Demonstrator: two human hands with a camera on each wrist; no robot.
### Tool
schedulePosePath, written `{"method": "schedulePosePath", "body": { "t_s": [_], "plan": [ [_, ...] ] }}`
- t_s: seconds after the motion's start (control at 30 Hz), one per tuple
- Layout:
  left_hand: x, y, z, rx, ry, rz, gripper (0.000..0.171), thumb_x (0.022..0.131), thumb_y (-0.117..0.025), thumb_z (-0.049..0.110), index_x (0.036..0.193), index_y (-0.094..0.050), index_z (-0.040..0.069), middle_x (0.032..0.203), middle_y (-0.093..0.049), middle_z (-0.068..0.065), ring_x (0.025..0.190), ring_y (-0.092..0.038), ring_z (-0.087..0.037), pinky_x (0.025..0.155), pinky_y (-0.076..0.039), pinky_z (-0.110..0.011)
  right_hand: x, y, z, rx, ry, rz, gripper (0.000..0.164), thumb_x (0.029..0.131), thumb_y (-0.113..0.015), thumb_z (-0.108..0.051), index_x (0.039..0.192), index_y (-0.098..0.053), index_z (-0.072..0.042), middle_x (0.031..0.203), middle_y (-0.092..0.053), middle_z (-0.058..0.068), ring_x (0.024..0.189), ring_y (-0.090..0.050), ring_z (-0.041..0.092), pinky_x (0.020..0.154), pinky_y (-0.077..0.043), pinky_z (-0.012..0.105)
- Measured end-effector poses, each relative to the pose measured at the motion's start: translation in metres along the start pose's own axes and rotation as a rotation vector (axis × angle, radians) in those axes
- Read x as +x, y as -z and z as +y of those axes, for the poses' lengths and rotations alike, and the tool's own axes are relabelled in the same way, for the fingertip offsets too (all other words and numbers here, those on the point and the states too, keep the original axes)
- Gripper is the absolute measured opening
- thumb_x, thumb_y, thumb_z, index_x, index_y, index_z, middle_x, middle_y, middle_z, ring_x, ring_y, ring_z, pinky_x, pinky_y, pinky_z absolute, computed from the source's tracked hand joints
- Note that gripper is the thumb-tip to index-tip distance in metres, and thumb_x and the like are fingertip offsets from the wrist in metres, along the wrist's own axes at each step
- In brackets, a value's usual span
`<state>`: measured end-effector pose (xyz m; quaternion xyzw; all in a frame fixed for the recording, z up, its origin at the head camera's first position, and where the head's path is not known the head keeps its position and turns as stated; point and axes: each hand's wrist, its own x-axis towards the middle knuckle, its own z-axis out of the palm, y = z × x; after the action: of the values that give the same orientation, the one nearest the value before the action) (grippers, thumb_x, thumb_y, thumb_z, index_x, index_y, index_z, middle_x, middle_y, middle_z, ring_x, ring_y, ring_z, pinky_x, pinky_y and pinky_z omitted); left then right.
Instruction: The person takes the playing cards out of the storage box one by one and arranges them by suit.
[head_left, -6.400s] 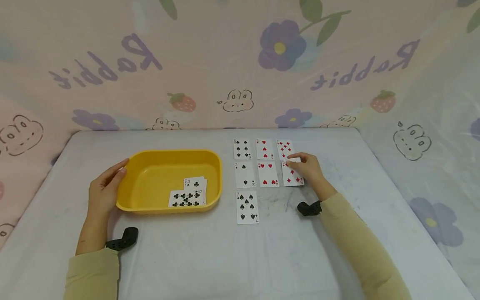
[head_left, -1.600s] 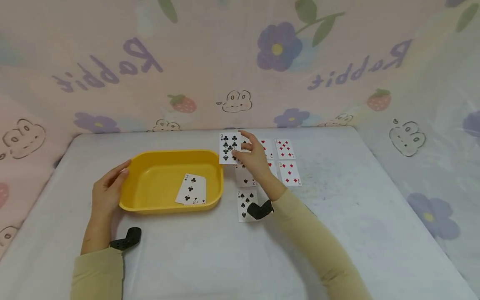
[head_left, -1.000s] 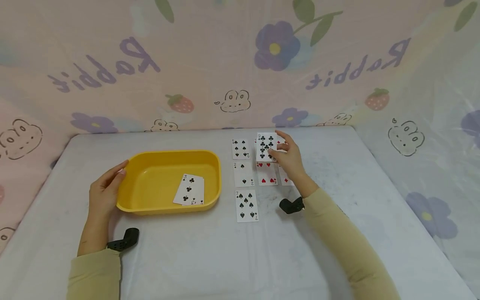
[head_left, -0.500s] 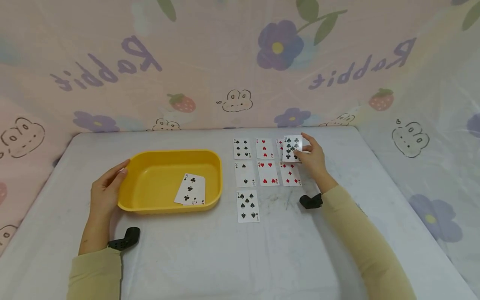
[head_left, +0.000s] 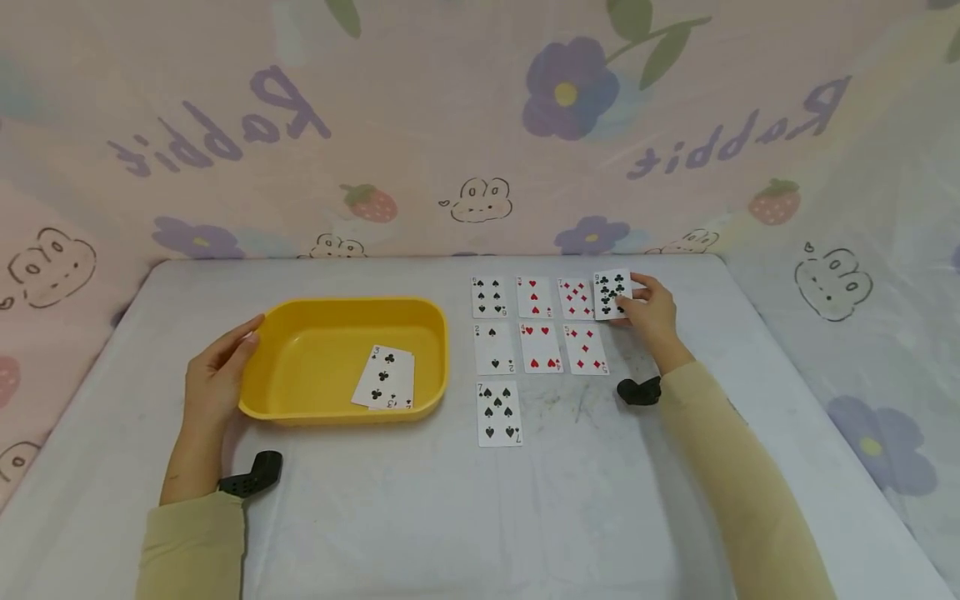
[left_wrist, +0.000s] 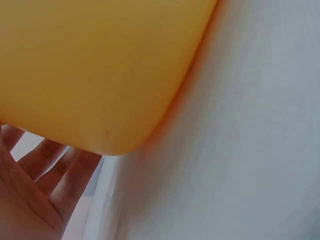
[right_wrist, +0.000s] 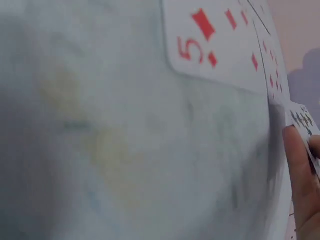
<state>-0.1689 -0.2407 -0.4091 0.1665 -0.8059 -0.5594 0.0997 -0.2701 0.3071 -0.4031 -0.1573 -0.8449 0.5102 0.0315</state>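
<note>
My right hand (head_left: 656,319) pinches a nine of clubs (head_left: 609,292) by its right side, thumb on the face. The card is held tilted just right of the seven of diamonds (head_left: 574,298), overlapping its edge in the head view; the right wrist view shows a finger (right_wrist: 299,180) at the card. My left hand (head_left: 213,379) holds the left end of a yellow tray (head_left: 300,367), thumb at the rim; in the left wrist view its fingers (left_wrist: 75,185) reach behind the tray's outer wall. A three of clubs (head_left: 386,375) lies in the tray, over another card mostly hidden.
Cards lie face up in columns: six (head_left: 489,297), two (head_left: 494,349) and seven of spades (head_left: 498,414); three (head_left: 534,297) and four of hearts (head_left: 541,347); five of diamonds (head_left: 587,348) below the seven. A printed cloth (head_left: 420,125) hangs behind the white table (head_left: 375,517).
The nine of clubs has been taken out of the tray and carried rightward over the upper row, past the hearts and diamonds columns. My left hand has stayed at the tray.
</note>
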Motion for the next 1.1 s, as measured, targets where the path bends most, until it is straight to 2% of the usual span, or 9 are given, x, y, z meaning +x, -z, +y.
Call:
{"method": "schedulePosePath", "body": {
  "t_s": [0.17, 0.3, 0.37, 0.5, 0.7, 0.87, 1.1],
  "plan": [
    [0.001, -0.001, -0.001, -0.026, -0.013, 0.007, 0.037, 0.097, -0.056, 0.035, 0.131, -0.061, 0.024, 0.103, -0.057, 0.029, 0.095, -0.049, 0.005, 0.077, -0.04, -0.001, 0.004, 0.004, 0.006, -0.136, -0.036, 0.044, 0.051, 0.093, -0.059, -0.011, 0.141, -0.045, -0.001, 0.117, -0.056, 0.017, 0.074, -0.054, 0.004, 0.061, -0.054, 0.018],
    [0.002, -0.002, -0.003, -0.036, -0.012, 0.011, 0.036, 0.096, -0.056, 0.035, 0.131, -0.061, 0.024, 0.103, -0.057, 0.03, 0.096, -0.05, 0.006, 0.077, -0.04, -0.001, 0.005, 0.005, 0.007, -0.299, -0.046, 0.103, 0.042, 0.091, -0.062, -0.017, 0.128, -0.056, 0.002, 0.112, -0.06, 0.018, 0.079, -0.053, 0.013, 0.061, -0.044, 0.016],
    [0.002, -0.003, -0.003, -0.042, -0.01, 0.015, 0.036, 0.096, -0.056, 0.034, 0.131, -0.061, 0.024, 0.103, -0.057, 0.029, 0.095, -0.05, 0.005, 0.077, -0.04, -0.001, 0.004, 0.005, 0.006, -0.35, -0.05, 0.122, 0.04, 0.091, -0.062, -0.018, 0.124, -0.057, 0.004, 0.109, -0.061, 0.019, 0.082, -0.055, 0.019, 0.063, -0.041, 0.02],
    [0.002, -0.003, -0.002, -0.04, -0.003, 0.008, 0.037, 0.096, -0.056, 0.035, 0.131, -0.061, 0.024, 0.104, -0.057, 0.028, 0.096, -0.049, 0.005, 0.077, -0.04, -0.002, 0.004, 0.006, 0.005, -0.404, -0.038, 0.135, 0.039, 0.092, -0.061, -0.017, 0.122, -0.056, 0.007, 0.107, -0.06, 0.022, 0.09, -0.058, 0.029, 0.071, -0.045, 0.03],
    [0.001, -0.004, -0.001, -0.01, -0.014, -0.003, 0.038, 0.097, -0.054, 0.037, 0.132, -0.06, 0.024, 0.109, -0.056, 0.028, 0.098, -0.049, 0.006, 0.078, -0.039, -0.001, 0.004, 0.006, 0.005, -0.461, 0.024, 0.17, 0.038, 0.09, -0.063, -0.015, 0.119, -0.054, 0.009, 0.112, -0.051, 0.028, 0.106, -0.046, 0.04, 0.092, -0.037, 0.048],
    [-0.001, -0.003, 0.0, 0.016, -0.017, -0.003, 0.038, 0.097, -0.053, 0.038, 0.132, -0.06, 0.025, 0.107, -0.056, 0.028, 0.097, -0.048, 0.006, 0.077, -0.039, -0.001, -0.001, -0.004, -0.004, -0.423, 0.041, 0.159, 0.039, 0.092, -0.059, -0.016, 0.122, -0.054, 0.008, 0.12, -0.047, 0.029, 0.109, -0.043, 0.04, 0.094, -0.036, 0.05],
    [0.0, -0.001, 0.001, 0.025, -0.017, 0.004, 0.039, 0.097, -0.053, 0.038, 0.133, -0.059, 0.024, 0.108, -0.057, 0.027, 0.097, -0.048, 0.006, 0.078, -0.039, -0.001, -0.013, -0.032, -0.031, -0.243, 0.094, 0.099, 0.038, 0.093, -0.06, -0.018, 0.124, -0.056, 0.004, 0.121, -0.052, 0.024, 0.112, -0.05, 0.035, 0.097, -0.041, 0.045]
  ]
}}
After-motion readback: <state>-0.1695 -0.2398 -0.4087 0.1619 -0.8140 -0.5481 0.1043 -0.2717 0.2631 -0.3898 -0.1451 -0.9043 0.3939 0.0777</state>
